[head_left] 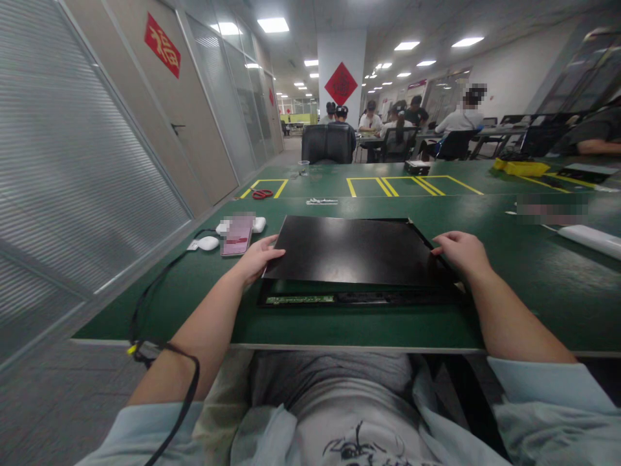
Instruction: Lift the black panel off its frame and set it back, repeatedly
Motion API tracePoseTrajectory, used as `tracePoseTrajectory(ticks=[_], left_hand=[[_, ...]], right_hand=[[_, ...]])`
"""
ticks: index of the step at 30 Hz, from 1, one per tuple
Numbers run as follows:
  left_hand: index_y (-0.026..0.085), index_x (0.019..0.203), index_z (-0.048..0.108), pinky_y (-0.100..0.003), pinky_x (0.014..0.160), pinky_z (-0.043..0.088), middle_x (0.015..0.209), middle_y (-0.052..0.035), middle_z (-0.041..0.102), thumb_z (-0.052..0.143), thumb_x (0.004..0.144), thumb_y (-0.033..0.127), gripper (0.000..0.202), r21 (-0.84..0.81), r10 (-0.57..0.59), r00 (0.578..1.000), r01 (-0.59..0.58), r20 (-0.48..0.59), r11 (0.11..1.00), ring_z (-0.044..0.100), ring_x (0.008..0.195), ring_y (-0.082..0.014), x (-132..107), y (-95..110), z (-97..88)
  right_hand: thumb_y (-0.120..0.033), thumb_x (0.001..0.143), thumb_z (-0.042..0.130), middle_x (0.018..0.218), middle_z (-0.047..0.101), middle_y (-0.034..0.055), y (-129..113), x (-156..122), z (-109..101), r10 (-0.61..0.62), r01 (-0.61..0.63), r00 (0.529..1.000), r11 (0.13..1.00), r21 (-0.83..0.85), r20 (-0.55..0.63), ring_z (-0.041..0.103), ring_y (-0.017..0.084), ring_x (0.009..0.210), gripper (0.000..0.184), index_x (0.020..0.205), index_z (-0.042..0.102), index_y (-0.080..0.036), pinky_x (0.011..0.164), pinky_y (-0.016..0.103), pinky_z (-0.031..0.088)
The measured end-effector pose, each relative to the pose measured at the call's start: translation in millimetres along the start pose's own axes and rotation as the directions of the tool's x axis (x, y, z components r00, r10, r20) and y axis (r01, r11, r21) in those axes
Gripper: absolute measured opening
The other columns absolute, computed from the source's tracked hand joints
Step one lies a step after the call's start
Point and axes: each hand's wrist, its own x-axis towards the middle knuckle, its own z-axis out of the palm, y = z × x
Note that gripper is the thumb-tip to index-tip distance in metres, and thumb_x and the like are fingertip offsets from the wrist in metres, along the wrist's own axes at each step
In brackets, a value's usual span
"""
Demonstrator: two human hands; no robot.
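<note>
1. In the head view, I take the black panel (349,249) as the centre of the clock; it lies slightly askew over a black frame (412,298) on the green table (359,331).
2. At nine o'clock, the left hand (257,259) grips the panel's edge, the thumb on top.
3. At three o'clock, the right hand (463,252) has its fingers bent at the frame's edge; I cannot tell whether they grip the frame or the panel, or only touch.
4. Between seven and eight, a green circuit strip (301,299) shows inside the frame.
5. Beyond the left hand, at nine, is a phone (237,237); red-handled scissors (262,193) lie at ten.
</note>
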Motion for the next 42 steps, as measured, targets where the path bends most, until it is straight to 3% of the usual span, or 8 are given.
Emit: tracePoseTrajectory(ticks=[8, 16, 25, 37, 42], left_hand=[[0.010, 0.141, 0.056, -0.032, 0.080, 0.061, 0.091, -0.0081, 0.081, 0.078, 0.069, 0.002, 0.076, 0.003, 0.003, 1.000, -0.003, 0.019, 1.000, 0.078, 0.077, -0.0204, 1, -1, -0.7], [0.011, 0.142, 0.056, -0.033, 0.081, 0.061, 0.087, -0.0070, 0.081, 0.080, 0.067, 0.003, 0.079, 0.016, 0.012, 1.000, -0.012, 0.013, 1.000, 0.078, 0.079, -0.0224, 1, -1, -0.5], [0.011, 0.142, 0.055, -0.032, 0.081, 0.061, 0.090, -0.0076, 0.081, 0.076, 0.068, 0.000, 0.078, 0.015, 0.000, 1.000, 0.000, -0.005, 1.000, 0.078, 0.079, -0.0218, 3, -1, -0.4], [0.011, 0.125, 0.063, -0.031, 0.073, 0.061, 0.083, -0.0060, 0.079, 0.079, 0.063, 0.000, 0.065, -0.015, -0.003, 1.000, 0.003, -0.006, 1.000, 0.076, 0.069, -0.0198, 5, -3, -1.2], [0.011, 0.127, 0.063, -0.032, 0.074, 0.061, 0.086, -0.0068, 0.079, 0.081, 0.061, 0.002, 0.068, -0.006, -0.004, 1.000, 0.004, -0.007, 1.000, 0.076, 0.074, -0.0216, 5, -4, -2.2]], right_hand=[[-0.033, 0.077, 0.060, 0.075, 0.077, 0.0065, -4, -3, -2, -0.007, 0.008, 1.000, 0.998, -0.060, 0.012, 0.070, 0.029, 0.080, 0.020, 0.086, 0.075, -0.024, 0.068, 0.037, 0.050], [-0.032, 0.077, 0.059, 0.079, 0.077, 0.0067, 1, 1, 3, -0.127, 0.127, 0.992, 0.963, -0.239, 0.015, 0.071, 0.031, 0.084, 0.027, 0.093, 0.079, -0.024, 0.070, 0.037, 0.050], [-0.030, 0.080, 0.057, 0.081, 0.078, 0.0061, -2, -1, 0, -0.091, 0.099, 0.995, 0.963, -0.251, 0.045, 0.070, 0.031, 0.087, 0.029, 0.096, 0.080, -0.025, 0.071, 0.037, 0.050], [-0.037, 0.079, 0.055, 0.084, 0.077, 0.0095, 4, 1, 6, -0.146, 0.138, 0.989, 0.939, -0.314, -0.001, 0.071, 0.032, 0.088, 0.035, 0.099, 0.082, -0.025, 0.073, 0.039, 0.052], [-0.037, 0.078, 0.056, 0.084, 0.077, 0.0097, 6, 4, 7, -0.144, 0.136, 0.990, 0.941, -0.308, -0.004, 0.071, 0.031, 0.087, 0.035, 0.098, 0.082, -0.024, 0.075, 0.039, 0.053]])
